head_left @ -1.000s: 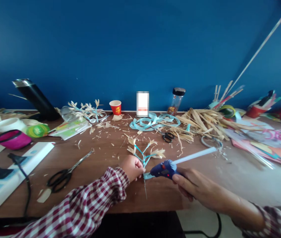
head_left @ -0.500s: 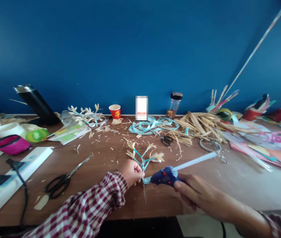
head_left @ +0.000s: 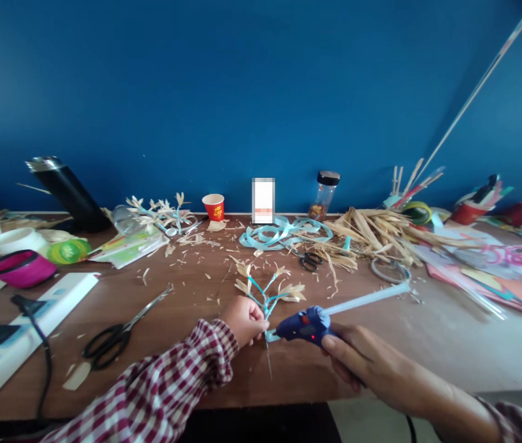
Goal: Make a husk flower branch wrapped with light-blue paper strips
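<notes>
My left hand [head_left: 245, 322] pinches the stem of a flower spray [head_left: 265, 299], whose pale dried-husk blossoms sit on stalks wrapped in light blue ribbon. Below the fingers a thin bare wire [head_left: 268, 360] sticks out toward the table's front edge. A short loose end of blue ribbon [head_left: 272, 336] stands out to the right of the stem. In my right hand [head_left: 357, 357] is a blue hot glue gun [head_left: 304, 326], its red light lit and a long clear glue stick [head_left: 366, 299] out of its back. The gun's nozzle is at the ribbon end; whether they touch is hard to tell.
Black-handled scissors [head_left: 113, 341] lie left of my hands, beside a white power strip [head_left: 34, 332]. Farther back are small scissors [head_left: 310, 262], coiled blue ribbon [head_left: 283, 234], dried husks [head_left: 374, 237], a red paper cup [head_left: 213, 208] and another flower spray [head_left: 162, 215].
The glue gun has shifted slightly left, bringing its nozzle closer to the stem along the ribbon end. My left hand and the flower spray have stayed put.
</notes>
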Demonstrator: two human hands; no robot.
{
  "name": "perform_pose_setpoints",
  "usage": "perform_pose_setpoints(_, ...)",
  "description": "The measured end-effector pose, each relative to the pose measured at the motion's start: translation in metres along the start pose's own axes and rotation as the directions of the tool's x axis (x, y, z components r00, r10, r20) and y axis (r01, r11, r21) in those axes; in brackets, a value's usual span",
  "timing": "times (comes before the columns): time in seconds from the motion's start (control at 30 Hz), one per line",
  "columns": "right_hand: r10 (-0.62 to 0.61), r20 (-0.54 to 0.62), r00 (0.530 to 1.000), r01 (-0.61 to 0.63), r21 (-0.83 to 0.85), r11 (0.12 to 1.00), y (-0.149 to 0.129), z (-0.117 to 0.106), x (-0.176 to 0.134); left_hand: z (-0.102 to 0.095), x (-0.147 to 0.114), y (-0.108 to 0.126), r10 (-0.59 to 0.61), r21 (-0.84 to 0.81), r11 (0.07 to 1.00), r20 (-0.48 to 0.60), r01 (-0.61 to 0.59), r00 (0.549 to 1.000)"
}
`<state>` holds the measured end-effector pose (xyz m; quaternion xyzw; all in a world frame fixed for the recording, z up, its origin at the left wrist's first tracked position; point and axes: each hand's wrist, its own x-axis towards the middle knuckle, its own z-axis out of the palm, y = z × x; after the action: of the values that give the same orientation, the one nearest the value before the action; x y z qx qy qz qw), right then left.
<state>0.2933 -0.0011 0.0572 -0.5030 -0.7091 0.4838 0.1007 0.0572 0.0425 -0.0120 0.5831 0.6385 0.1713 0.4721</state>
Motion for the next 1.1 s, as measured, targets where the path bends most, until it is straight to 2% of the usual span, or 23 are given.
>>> perform_pose_setpoints(0.2, -0.034, -0.034, 0.999, 0.031, -0.097, 0.995, 0.006, -0.001, 0.002, 0.000, -0.001, 0.002, -0.019, -0.010, 1.000, 0.006, 0.019, 1.000)
perform_pose_setpoints(0.47, -0.078, -0.077, 0.994, 0.071, -0.083, 0.994, -0.005, 0.000, 0.005, -0.001, -0.002, 0.002, 0.004, 0.015, 1.000, 0.001, -0.004, 1.000)
perform_pose_setpoints(0.7, -0.046, -0.069, 0.997, 0.038, -0.118, 0.992, 0.008, 0.000, 0.002, 0.000, -0.001, 0.002, -0.022, 0.030, 0.999, -0.011, 0.023, 1.000)
perform_pose_setpoints(0.9, -0.082, -0.098, 0.992, 0.067, -0.147, 0.987, 0.007, -0.004, -0.001, -0.001, -0.003, 0.005, -0.016, 0.042, 0.999, -0.007, 0.016, 1.000)
perform_pose_setpoints(1.1, -0.046, -0.071, 0.996, 0.041, -0.067, 0.997, 0.006, -0.005, -0.003, 0.000, -0.001, 0.002, -0.032, 0.035, 0.999, -0.012, 0.033, 0.999)
